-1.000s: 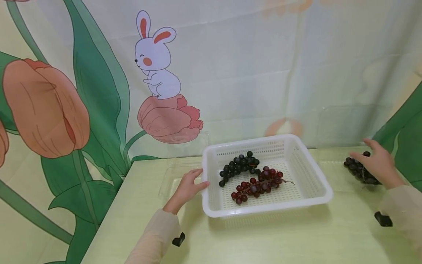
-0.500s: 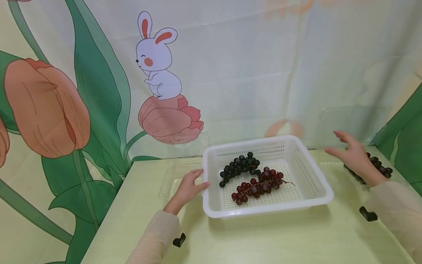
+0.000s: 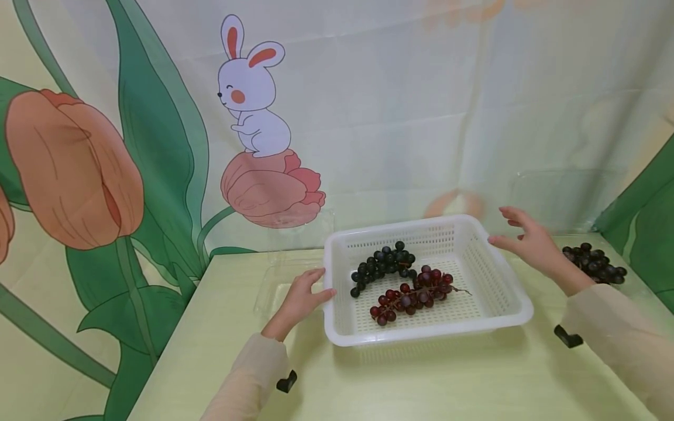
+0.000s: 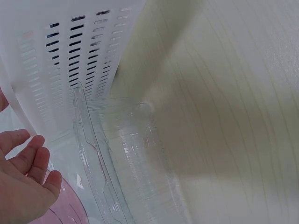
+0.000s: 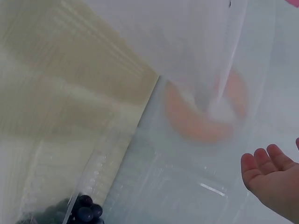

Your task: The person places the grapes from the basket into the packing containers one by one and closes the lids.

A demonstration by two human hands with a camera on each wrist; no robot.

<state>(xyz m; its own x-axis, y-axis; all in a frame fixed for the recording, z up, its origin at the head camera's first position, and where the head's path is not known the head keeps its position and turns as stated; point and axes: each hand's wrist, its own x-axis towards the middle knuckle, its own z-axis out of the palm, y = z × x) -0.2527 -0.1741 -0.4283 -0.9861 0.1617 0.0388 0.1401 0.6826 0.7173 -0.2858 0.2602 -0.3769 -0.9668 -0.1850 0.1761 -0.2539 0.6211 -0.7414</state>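
A white plastic basket [image 3: 421, 336] with slotted walls stands mid-table, tilted slightly in the head view. Inside lie a bunch of black grapes [image 3: 381, 266] and, nearer, a bunch of red grapes [image 3: 408, 301] on its stem. My left hand [image 3: 301, 299] holds the basket's left rim, thumb over the edge and fingers on the outer side. At the far right corner my right hand [image 3: 534, 245] is spread with nothing in it, its thumb tip right at the rim. In the right wrist view, the fingertips [image 5: 261, 163] appear apart from the basket.
Another bunch of black grapes [image 3: 595, 263] lies at the right in a clear plastic box [image 5: 84, 182]. A second clear plastic box [image 4: 135, 154] stands left of the basket, beside my left hand. A printed cloth [image 3: 379, 117] hangs behind the table.
My right hand has moved left from over the black grapes on the right to the basket's far right corner, uncovering that bunch. The left hand and basket have stayed put.
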